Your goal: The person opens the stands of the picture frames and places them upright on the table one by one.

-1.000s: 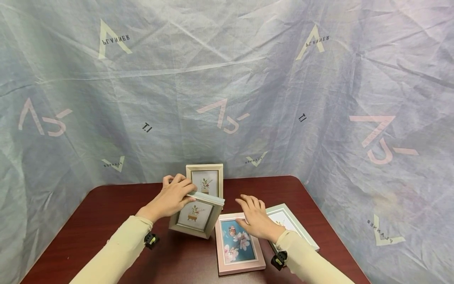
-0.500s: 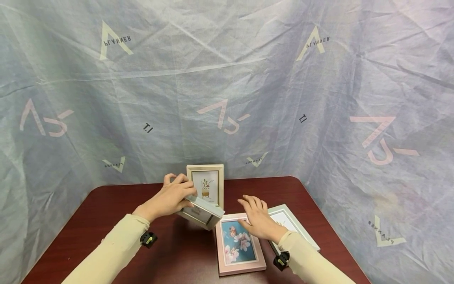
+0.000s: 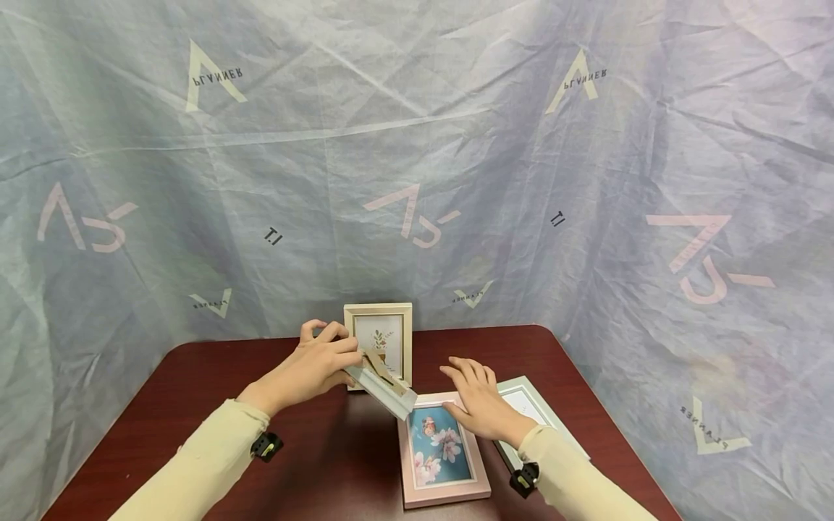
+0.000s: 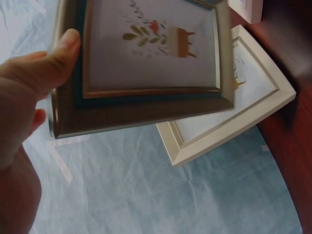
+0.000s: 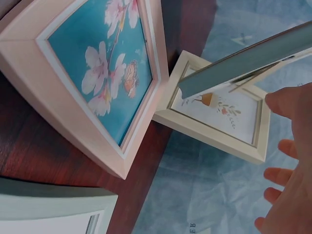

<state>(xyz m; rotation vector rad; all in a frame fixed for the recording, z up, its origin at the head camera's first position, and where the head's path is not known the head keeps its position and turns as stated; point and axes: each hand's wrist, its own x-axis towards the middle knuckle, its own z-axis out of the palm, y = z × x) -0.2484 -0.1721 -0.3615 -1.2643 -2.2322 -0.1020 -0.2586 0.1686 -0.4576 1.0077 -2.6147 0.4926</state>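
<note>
My left hand (image 3: 313, 365) grips a small photo frame (image 3: 384, 391) by one edge, thumb on its front and fingers behind. In the head view this frame tilts face down, its pale green side and the folding stand on its back showing. The left wrist view shows its front (image 4: 156, 48), a potted plant print inside a metallic-toned border. Behind it a cream photo frame (image 3: 381, 325) stands upright. My right hand (image 3: 485, 405), fingers loosely spread and holding nothing, hovers by the upper right corner of a pink photo frame (image 3: 446, 495) with a blossom picture.
A pale green photo frame (image 3: 554, 420) lies at the right, partly covered by the right hand and forearm. The dark red tabletop (image 3: 215, 391) ends at the back against a hanging grey-blue cloth (image 3: 417, 159). Black straps (image 3: 266, 446) circle both wrists.
My left hand has turned the held photo frame from face toward me to face down, bringing its back and stand into view. The right hand has barely moved.
</note>
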